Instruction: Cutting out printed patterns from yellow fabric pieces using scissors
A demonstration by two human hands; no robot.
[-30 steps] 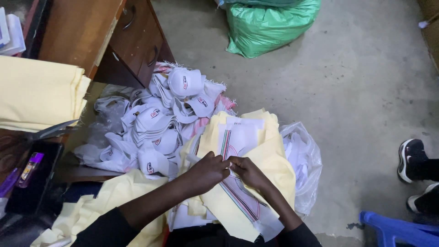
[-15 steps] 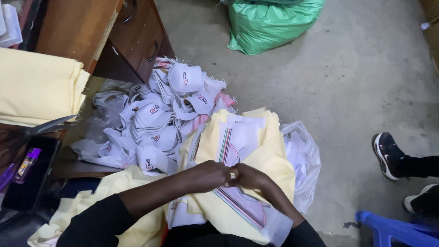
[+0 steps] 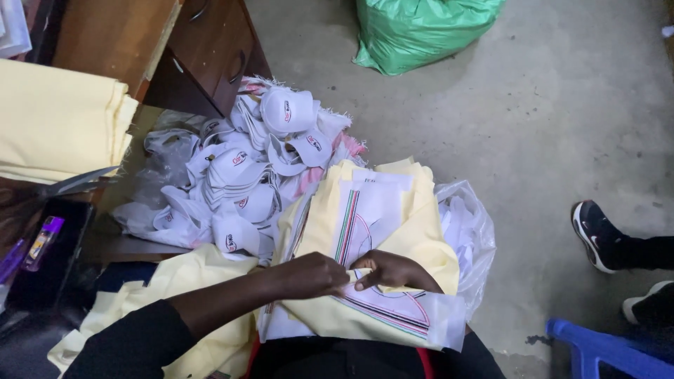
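Observation:
On my lap lies a stack of pale yellow fabric pieces (image 3: 414, 231) with white striped panels (image 3: 368, 214) on top. My left hand (image 3: 312, 275) and my right hand (image 3: 393, 270) meet over the near end of the stack. Both pinch the edge of the top white panel with curved coloured stripes (image 3: 393, 305). A heap of white caps with small red badges (image 3: 256, 175) lies just beyond my hands on the left.
Folded yellow cloth (image 3: 56, 119) rests on a table at left, with scissors (image 3: 74, 184) below it. A wooden drawer unit (image 3: 203, 56) stands behind the caps. A green sack (image 3: 421, 31), a clear plastic bag (image 3: 467, 231), another person's shoes (image 3: 597, 235) and a blue stool (image 3: 607, 351) are on the concrete floor.
My hands slid toward me down the stack and now pinch the top panel's near edge. The other person's foot shifted on the right. The view tilted slightly.

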